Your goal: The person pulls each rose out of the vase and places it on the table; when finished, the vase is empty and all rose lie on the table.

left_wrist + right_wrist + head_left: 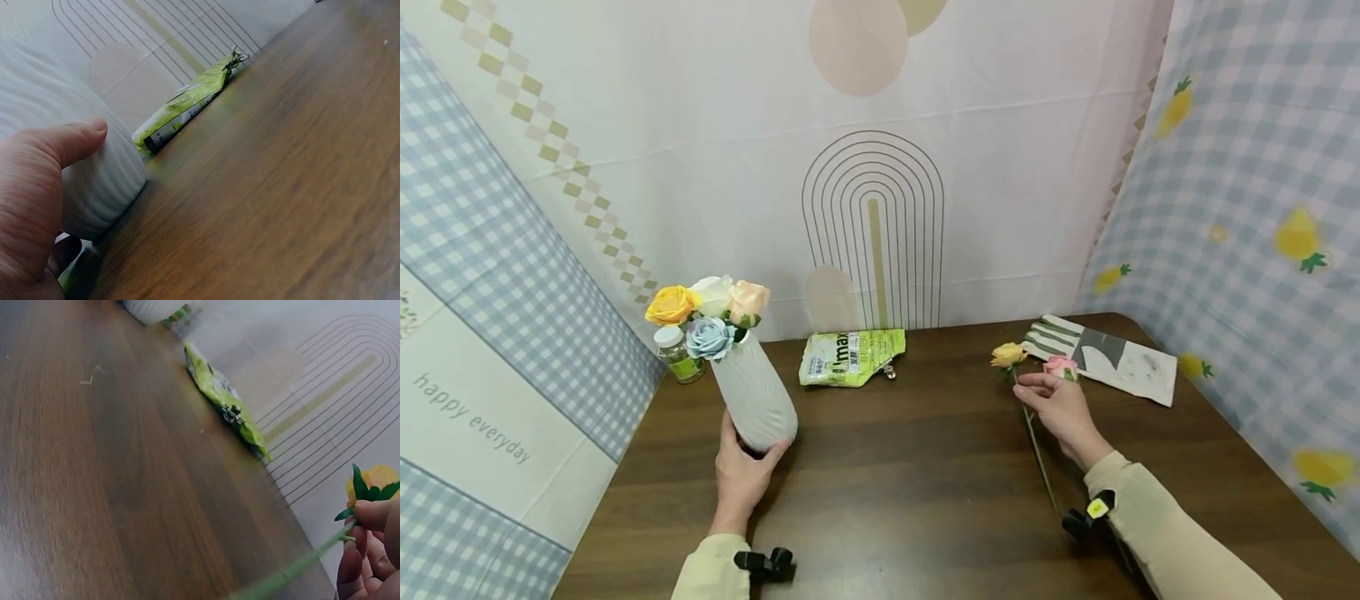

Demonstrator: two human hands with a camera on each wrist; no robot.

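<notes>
My left hand [741,477] grips a white ribbed vase [754,392] low down, thumb across its front in the left wrist view. Out of its mouth rise a yellow rose [672,305], a white rose [712,295], a peach rose [748,300] and a blue rose [710,337]. At the right, my right hand [1063,412] pinches another yellow rose [1008,355] by its green stem [300,567], just under the bloom. A pink rose [1060,367] shows behind that hand, its lower part hidden.
Against the back cloth lies a green-and-white snack pouch [853,358] with a metal clip [890,372]. A small white-capped jar [680,354] stands behind the vase. Gloves [1131,372] lie at the back right of the brown wooden table [910,483].
</notes>
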